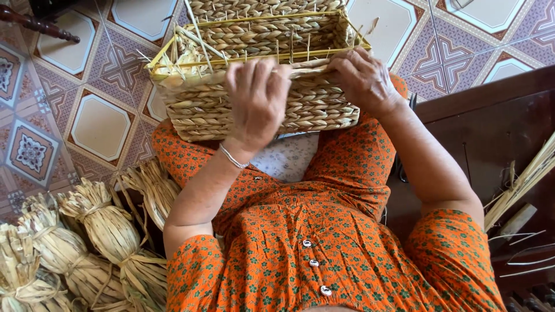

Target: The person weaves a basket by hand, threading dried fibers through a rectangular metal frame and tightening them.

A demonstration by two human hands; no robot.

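Woven basket (260, 86) on the lap, both hands on its near wall. Straw bundles (87, 248) on the floor, left.

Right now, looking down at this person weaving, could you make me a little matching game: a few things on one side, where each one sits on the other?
Things:
1. woven basket
2. straw bundles
3. left hand
4. right hand

Places:
A. on the floor, lower left of the picture
B. on the person's lap
C. at the basket's right rim
D. flat on the basket's front wall

Pairs: 1-B, 2-A, 3-D, 4-C
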